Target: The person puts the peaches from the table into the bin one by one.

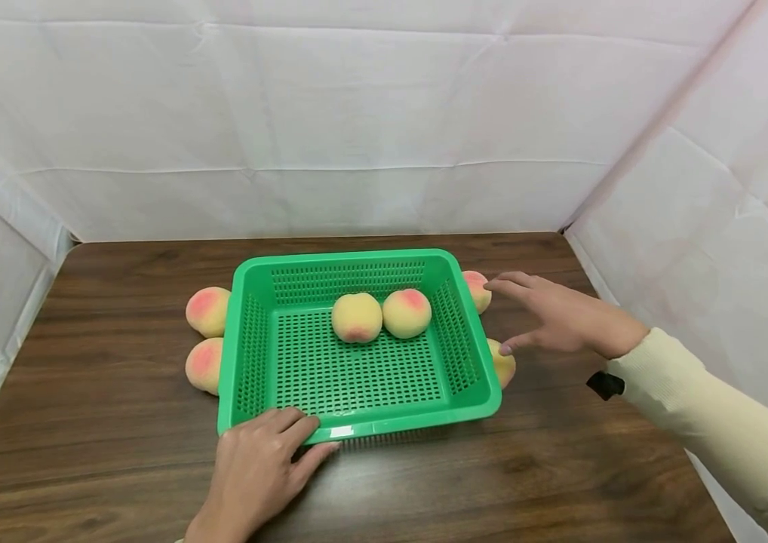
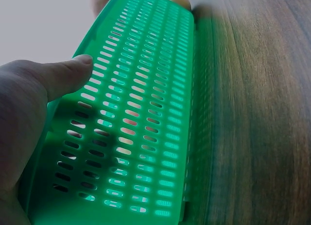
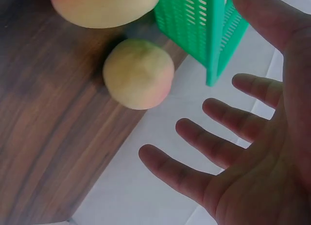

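A green plastic basket (image 1: 357, 427) with slotted walls stands mid-table, two peaches (image 1: 357, 317) side by side on its floor. My left hand (image 1: 258, 464) grips the near rim at the left corner, fingers over the edge; in the left wrist view its thumb (image 2: 68, 77) lies against the outer wall. Spread and holding nothing, my right hand (image 1: 554, 313) hovers by the basket's right side. Beneath its fingers are two more peaches, the far one (image 1: 476, 291) and the near one (image 1: 502, 363), both partly hidden by the basket. The right wrist view shows the palm (image 3: 262, 186) with fingers extended.
Left of the basket sit two peaches, one farther back (image 1: 208, 311) and one nearer (image 1: 204, 366), close against its side. Brown wood-grain table (image 1: 99, 422) lies under everything. White cloth walls (image 1: 357, 113) rise behind and at both sides.
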`<state>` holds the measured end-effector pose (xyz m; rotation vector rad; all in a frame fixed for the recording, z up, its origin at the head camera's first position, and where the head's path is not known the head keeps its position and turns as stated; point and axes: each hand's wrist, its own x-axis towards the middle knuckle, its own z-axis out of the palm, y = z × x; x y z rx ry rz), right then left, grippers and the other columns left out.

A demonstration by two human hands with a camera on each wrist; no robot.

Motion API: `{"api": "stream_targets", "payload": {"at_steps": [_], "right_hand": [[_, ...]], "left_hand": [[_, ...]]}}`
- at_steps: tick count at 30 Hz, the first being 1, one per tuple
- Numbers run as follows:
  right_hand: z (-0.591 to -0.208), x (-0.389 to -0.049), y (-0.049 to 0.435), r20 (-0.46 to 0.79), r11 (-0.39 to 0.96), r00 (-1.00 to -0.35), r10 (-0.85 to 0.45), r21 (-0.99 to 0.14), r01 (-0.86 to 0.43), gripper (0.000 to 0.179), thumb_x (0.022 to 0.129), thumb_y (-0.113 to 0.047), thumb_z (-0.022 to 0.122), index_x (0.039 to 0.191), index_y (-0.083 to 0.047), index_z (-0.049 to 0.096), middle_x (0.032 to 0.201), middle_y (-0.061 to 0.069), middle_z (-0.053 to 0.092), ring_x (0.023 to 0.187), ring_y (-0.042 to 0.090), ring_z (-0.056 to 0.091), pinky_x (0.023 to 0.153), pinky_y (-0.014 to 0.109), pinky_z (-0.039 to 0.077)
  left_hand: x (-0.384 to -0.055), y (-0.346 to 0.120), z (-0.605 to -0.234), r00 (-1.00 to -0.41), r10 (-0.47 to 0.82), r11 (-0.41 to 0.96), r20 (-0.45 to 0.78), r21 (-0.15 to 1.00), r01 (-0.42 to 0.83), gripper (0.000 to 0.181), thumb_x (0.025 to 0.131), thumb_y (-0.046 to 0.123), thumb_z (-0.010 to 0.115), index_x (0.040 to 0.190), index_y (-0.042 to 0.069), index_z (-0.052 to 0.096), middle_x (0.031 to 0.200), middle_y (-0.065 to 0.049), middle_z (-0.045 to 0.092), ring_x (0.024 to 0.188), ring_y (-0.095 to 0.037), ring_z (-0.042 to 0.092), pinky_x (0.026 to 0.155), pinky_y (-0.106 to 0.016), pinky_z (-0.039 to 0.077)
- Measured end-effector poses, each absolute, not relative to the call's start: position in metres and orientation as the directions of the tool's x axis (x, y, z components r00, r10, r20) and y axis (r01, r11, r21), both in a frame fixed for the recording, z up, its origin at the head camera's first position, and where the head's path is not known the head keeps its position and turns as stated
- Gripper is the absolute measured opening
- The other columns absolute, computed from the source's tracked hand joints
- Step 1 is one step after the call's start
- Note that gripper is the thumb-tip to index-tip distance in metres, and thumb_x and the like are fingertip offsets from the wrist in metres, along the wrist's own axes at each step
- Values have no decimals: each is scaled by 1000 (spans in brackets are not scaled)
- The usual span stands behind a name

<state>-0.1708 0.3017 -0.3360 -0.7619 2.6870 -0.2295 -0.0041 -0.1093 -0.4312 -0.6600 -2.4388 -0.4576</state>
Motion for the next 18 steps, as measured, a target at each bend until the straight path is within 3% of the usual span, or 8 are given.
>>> {"api": "stream_targets", "payload": {"at_steps": [6,12,18], "right_hand": [[-345,-165,306,-285,837,-789,-543,-256,-484,97,80,-44,88,158,-13,40,161,14,41,144,42,49,107,60,48],[-365,-159,305,-307,816,-762,-571,-313,-485,104,71,-53,90,158,-24,42,159,10,45,140,37,54,106,58,51],[-390,-154,300,-301,781,-729,-615,-359,-511,102,73,-44,93,159,-23,42,158,7,47,140,33,55,105,54,52]], "left_hand": [[-4,-110,-432,-718,347,821,604,175,544,46,99,62,56,78,23,69,73,11,66,62,-8,62,51,-27,50],[-4,-109,-432,-713,346,820,610,172,545,36,92,57,66,78,24,69,73,12,66,63,-7,63,52,-27,51],[-4,-109,-432,-709,344,819,615,172,547,35,89,56,69,77,24,68,72,12,66,63,-7,62,52,-26,50]]}}
